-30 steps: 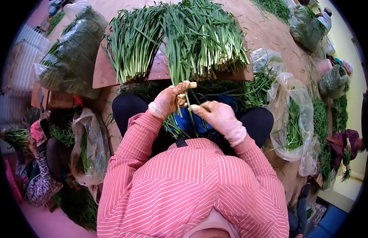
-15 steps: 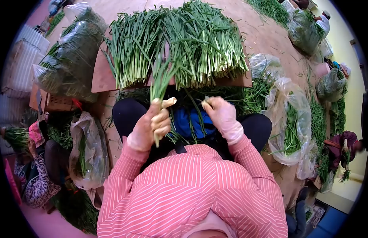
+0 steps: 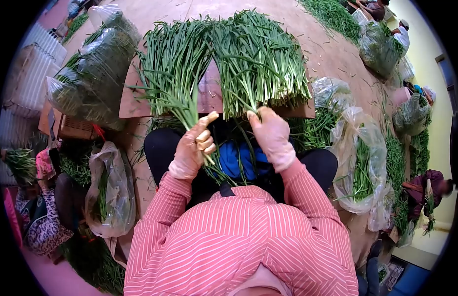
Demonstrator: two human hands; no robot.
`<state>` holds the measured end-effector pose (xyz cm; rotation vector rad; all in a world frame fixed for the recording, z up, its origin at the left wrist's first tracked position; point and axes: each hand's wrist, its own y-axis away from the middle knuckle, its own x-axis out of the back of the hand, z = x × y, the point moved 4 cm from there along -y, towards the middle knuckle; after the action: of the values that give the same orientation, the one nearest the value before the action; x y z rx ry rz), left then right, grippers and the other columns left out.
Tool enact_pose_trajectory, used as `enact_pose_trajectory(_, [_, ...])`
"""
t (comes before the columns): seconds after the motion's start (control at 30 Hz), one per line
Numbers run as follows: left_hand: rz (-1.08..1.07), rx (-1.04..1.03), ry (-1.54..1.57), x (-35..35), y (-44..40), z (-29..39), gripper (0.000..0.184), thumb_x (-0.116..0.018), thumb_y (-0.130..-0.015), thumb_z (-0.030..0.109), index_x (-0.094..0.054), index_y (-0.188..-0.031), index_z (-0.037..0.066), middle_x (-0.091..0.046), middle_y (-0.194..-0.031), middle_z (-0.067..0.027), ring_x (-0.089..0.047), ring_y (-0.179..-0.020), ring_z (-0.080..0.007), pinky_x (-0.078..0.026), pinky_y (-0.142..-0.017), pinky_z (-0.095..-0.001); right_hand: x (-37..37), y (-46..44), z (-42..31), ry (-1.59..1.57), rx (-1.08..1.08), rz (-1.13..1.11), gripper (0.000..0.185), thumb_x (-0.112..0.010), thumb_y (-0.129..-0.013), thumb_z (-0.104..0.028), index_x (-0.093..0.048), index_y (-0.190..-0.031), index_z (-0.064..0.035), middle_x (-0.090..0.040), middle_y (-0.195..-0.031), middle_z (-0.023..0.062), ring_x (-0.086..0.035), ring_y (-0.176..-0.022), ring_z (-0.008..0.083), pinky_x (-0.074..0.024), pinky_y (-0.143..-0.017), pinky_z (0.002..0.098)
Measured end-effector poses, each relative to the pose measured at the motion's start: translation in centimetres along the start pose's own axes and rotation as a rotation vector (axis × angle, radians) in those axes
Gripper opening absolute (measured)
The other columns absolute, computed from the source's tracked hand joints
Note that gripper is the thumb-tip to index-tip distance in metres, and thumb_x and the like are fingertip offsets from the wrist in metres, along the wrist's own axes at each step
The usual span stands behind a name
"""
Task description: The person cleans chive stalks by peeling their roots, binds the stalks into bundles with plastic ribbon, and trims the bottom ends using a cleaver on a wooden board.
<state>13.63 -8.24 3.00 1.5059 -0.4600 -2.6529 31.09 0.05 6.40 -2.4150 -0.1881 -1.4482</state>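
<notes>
My left hand (image 3: pixel 193 150), in a thin pale glove, is closed around a small bunch of garlic chives (image 3: pixel 188 114). The leaves fan up and left over the board's near edge, and the stem ends stick out below the fist. My right hand (image 3: pixel 272 135), also gloved, pinches the lower end of a chive stalk at the near edge of the right-hand pile (image 3: pixel 263 64). Another pile of chives (image 3: pixel 172 59) lies on the left of the brown board (image 3: pixel 209 96), with a bare strip between the two. Blue cloth (image 3: pixel 241 158) shows between my knees.
Loose chives lie under the board's edge. Clear plastic bags of greens stand at the left (image 3: pixel 93 74), lower left (image 3: pixel 110 192) and right (image 3: pixel 359 163). Other people sit along both sides, one in a patterned sleeve (image 3: pixel 46 222) at the left.
My right hand has moved up and forward to the right-hand pile and now pinches a stalk there. The bunch in my left hand has tipped leftward, leaves over the board's edge.
</notes>
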Motion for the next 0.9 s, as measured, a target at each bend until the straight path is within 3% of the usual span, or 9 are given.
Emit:
enact_pose_trajectory(0.27, [-0.069, 0.205, -0.231, -0.4, -1.8, -4.7, 0.039, -0.047, -0.097, 0.033, -0.053, -0.122, 0.003, -0.033, -0.061, 0.0092, -0.032, -0.052, -0.0038, -0.029, -0.050, -0.0201, -0.7, 8.6, -1.0, -0.310, -0.080, -0.227, 0.024, -0.061, -0.086, -0.034, -0.065, -0.088, -0.0097, -0.065, -0.080, 0.0114, -0.064, -0.070, 0.0313, -0.0493, -0.061, 0.0407])
enact_pose_trajectory(0.4, [0.040, 0.196, -0.239, -0.6, -2.2, -5.3, 0.032, -0.048, -0.097, 0.030, -0.056, -0.115, 0.004, -0.032, -0.059, 0.0086, -0.032, -0.051, -0.0041, -0.029, -0.049, -0.0203, -1.4, 9.2, 0.6, -0.483, -0.116, -0.221, 0.028, -0.058, -0.091, -0.031, -0.067, -0.093, -0.0046, -0.065, -0.074, 0.0058, -0.062, -0.063, 0.0149, -0.0483, -0.058, 0.0277])
enact_pose_trajectory(0.47, [0.056, 0.192, -0.182, -0.3, -2.5, -5.6, 0.030, -0.049, -0.097, 0.029, -0.057, -0.113, 0.005, -0.032, -0.059, 0.0085, -0.032, -0.050, -0.0042, -0.028, -0.048, -0.0203, -1.6, 9.8, 1.2, -1.145, -0.612, -0.376, 0.032, -0.053, -0.095, -0.031, -0.066, -0.094, -0.0027, -0.064, -0.072, 0.0015, -0.058, -0.058, 0.0076, -0.0447, -0.053, 0.0206])
enact_pose_trajectory(0.53, [0.055, 0.121, -0.086, -0.1, -2.9, -5.5, 0.025, -0.050, -0.097, 0.026, -0.058, -0.109, 0.005, -0.030, -0.057, 0.0086, -0.030, -0.047, -0.0040, -0.027, -0.046, -0.0204, -1.5, 10.3, 2.6, -1.180, -0.704, -0.440, 0.036, -0.047, -0.097, -0.033, -0.065, -0.093, -0.0017, -0.064, -0.071, 0.0012, -0.053, -0.050, 0.0057, -0.0399, -0.049, 0.0164])
enact_pose_trajectory(0.6, [-0.024, 0.104, -0.012, -0.3, -2.9, -4.4, 0.024, -0.048, -0.098, 0.024, -0.058, -0.109, 0.005, -0.026, -0.055, 0.0087, -0.028, -0.045, -0.0038, -0.026, -0.044, -0.0204, -2.5, 10.9, 5.5, -1.201, -0.733, -0.523, 0.043, -0.046, -0.098, -0.033, -0.062, -0.083, 0.0033, -0.061, -0.067, 0.0061, -0.054, -0.049, 0.0086, -0.0450, -0.047, 0.0198])
enact_pose_trajectory(0.67, [-0.104, 0.147, -0.030, -1.2, -2.5, -4.0, 0.026, -0.047, -0.099, 0.025, -0.057, -0.111, 0.004, -0.024, -0.055, 0.0090, -0.026, -0.045, -0.0035, -0.025, -0.044, -0.0198, -1.6, 10.6, 6.3, -0.894, -0.718, -0.623, 0.065, -0.039, -0.095, -0.055, -0.062, -0.069, 0.0008, -0.060, -0.061, 0.0066, -0.051, -0.044, 0.0090, -0.0430, -0.043, 0.0211])
enact_pose_trajectory(0.73, [-0.088, 0.196, -0.053, -1.7, -2.2, -4.7, 0.027, -0.045, -0.099, 0.026, -0.056, -0.113, 0.004, -0.022, -0.055, 0.0091, -0.025, -0.045, -0.0034, -0.024, -0.044, -0.0195, -0.6, 9.7, 4.7, -0.969, -0.664, -0.767, 0.068, -0.039, -0.092, -0.061, -0.064, -0.076, -0.0005, -0.062, -0.063, 0.0048, -0.051, -0.043, 0.0089, -0.0399, -0.042, 0.0194])
enact_pose_trajectory(0.83, [-0.075, 0.250, -0.074, -1.4, -2.0, -6.1, 0.031, -0.049, -0.097, 0.030, -0.057, -0.117, 0.007, -0.028, -0.058, 0.0077, -0.032, -0.050, -0.0059, -0.031, -0.049, -0.0219, -1.0, 8.7, 1.8, -1.075, -0.452, -0.808, 0.050, -0.046, -0.093, -0.052, -0.065, -0.092, -0.0052, -0.065, -0.070, 0.0019, -0.056, -0.052, 0.0055, -0.0370, -0.047, 0.0160])
enact_pose_trajectory(0.9, [0.018, 0.202, -0.125, -2.2, -1.4, -6.4, 0.037, -0.051, -0.096, 0.035, -0.056, -0.119, 0.006, -0.032, -0.059, 0.0073, -0.034, -0.050, -0.0071, -0.033, -0.050, -0.0230, -2.2, 9.2, 1.7, -1.070, -0.546, -0.741, 0.034, -0.058, -0.091, -0.038, -0.064, -0.092, -0.0051, -0.064, -0.070, 0.0010, -0.055, -0.054, 0.0054, -0.0404, -0.049, 0.0184])
